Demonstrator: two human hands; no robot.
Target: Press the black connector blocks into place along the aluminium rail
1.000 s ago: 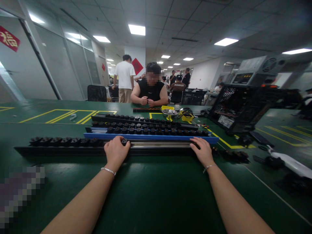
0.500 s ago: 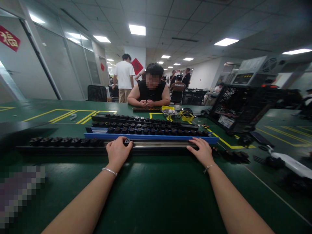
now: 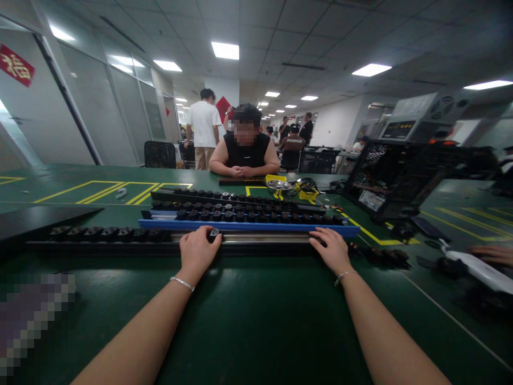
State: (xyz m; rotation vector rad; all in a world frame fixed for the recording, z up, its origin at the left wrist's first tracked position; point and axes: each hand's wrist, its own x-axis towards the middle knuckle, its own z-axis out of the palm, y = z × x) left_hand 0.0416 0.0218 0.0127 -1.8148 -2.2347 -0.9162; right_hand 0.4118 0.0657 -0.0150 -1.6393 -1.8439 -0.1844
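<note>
A long black rail (image 3: 260, 247) with a silvery channel lies across the green table in front of me. Several black socket-like modules (image 3: 110, 233) sit along its left part. My left hand (image 3: 198, 250) spans the rail near its middle, thumb and fingers closed around one small black module (image 3: 215, 232) with a pale top. That module's underside is hidden. Towards the rail's right end, my right hand (image 3: 332, 248) lies across it, thumb on the near side and fingers over the far side. Just behind runs a blue rail (image 3: 248, 225) with a row of similar modules.
More rows of modules (image 3: 240, 198) lie farther back. To the right are loose black parts (image 3: 385, 256), a computer case (image 3: 395, 182) and a white device (image 3: 481, 270) with another person's hand (image 3: 495, 254) beside it. A person (image 3: 245, 147) leans on the far edge.
My left hand and the small module have shifted slightly right along the rail. My right hand stays almost still. Another person's hand has appeared at the right edge.
</note>
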